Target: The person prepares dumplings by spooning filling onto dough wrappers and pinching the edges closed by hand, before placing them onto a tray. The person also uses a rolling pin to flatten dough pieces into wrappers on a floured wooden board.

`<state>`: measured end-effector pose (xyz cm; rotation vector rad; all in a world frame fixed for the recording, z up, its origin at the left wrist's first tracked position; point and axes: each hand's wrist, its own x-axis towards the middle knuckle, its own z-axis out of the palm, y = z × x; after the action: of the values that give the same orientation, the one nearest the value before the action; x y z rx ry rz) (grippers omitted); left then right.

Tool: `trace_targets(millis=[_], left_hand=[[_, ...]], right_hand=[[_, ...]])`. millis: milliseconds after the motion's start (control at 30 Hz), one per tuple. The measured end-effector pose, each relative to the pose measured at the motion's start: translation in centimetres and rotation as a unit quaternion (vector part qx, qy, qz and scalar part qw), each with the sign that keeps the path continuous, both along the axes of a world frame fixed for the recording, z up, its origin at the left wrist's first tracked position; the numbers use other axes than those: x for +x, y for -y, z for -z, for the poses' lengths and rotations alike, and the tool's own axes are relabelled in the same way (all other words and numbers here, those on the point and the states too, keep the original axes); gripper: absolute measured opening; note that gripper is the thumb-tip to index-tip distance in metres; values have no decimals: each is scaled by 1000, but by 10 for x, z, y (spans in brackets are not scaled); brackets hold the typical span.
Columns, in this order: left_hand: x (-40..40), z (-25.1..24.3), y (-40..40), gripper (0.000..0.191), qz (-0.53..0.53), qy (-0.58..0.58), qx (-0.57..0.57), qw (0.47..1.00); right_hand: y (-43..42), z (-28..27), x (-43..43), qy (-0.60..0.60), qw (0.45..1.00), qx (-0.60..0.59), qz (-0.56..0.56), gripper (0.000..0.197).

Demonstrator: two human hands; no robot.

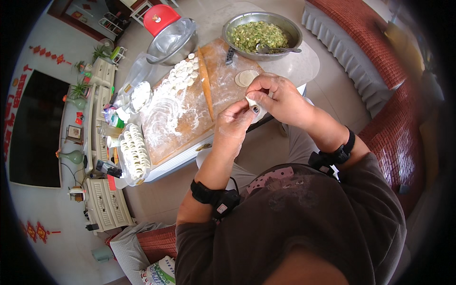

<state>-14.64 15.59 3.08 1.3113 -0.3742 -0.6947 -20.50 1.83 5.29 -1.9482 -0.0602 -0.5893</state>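
Note:
Between my left hand (233, 121) and my right hand (278, 94), a dumpling wrapper (252, 102) is pinched by thumbs and fingers, with a dark spot of filling or a thumbnail showing near its edge. Both hands are held over the near right edge of the floured wooden board (228, 96). Just beyond my right hand lie round dough wrappers (246, 77). A steel bowl (228, 30) of chopped green filling (260, 35) stands at the back right, a spoon (278, 49) resting in it. My fingers hide part of the wrapper.
A rolling pin (205, 83) lies across the board beside many small dough pieces (183, 74). A knife (229, 56) sits near the filling bowl. At left stand a tray of folded dumplings (134, 151) and a flour bowl (140, 97). Another steel bowl (174, 42) holds a plastic bag.

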Motion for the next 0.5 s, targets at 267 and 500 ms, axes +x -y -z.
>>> trace_targets(millis=[267, 500], left_hand=[[-3, 3, -3, 29, -11, -15, -25, 1000], [-2, 1, -3, 28, 4, -8, -6, 1000]], right_hand=[[3, 10, 3, 17, 999, 34, -13, 10], [2, 4, 1, -26, 999, -20, -7, 14]])
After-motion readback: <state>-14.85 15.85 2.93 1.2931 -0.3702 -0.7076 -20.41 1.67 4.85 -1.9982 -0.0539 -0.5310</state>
